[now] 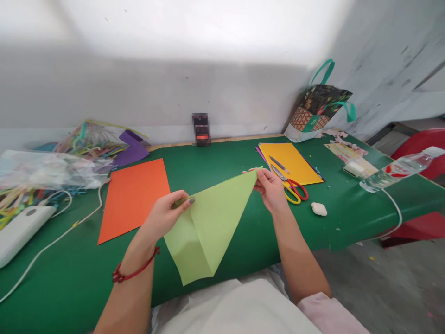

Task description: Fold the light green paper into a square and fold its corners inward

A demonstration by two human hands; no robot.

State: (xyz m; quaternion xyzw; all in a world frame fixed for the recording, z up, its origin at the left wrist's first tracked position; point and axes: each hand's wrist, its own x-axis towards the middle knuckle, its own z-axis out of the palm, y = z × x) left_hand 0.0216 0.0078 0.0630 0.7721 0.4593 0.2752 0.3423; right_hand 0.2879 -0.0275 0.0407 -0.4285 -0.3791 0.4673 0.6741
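Observation:
A light green sheet of paper (208,222), folded over on itself, is held up above the green table (69,264). My left hand (167,214) pinches its left corner between thumb and fingers. My right hand (270,188) pinches the upper right corner. The sheet's lower point hangs toward my lap. A red cord bracelet (134,273) circles my left wrist.
An orange sheet (134,197) lies left of the hands. A yellow sheet (290,162) on a paper stack, red-and-yellow scissors (294,188) and a white eraser (319,208) lie to the right. Also present: a water bottle (399,169), a patterned bag (318,113), bags of pipe cleaners (52,169), and a white device with cable (21,232).

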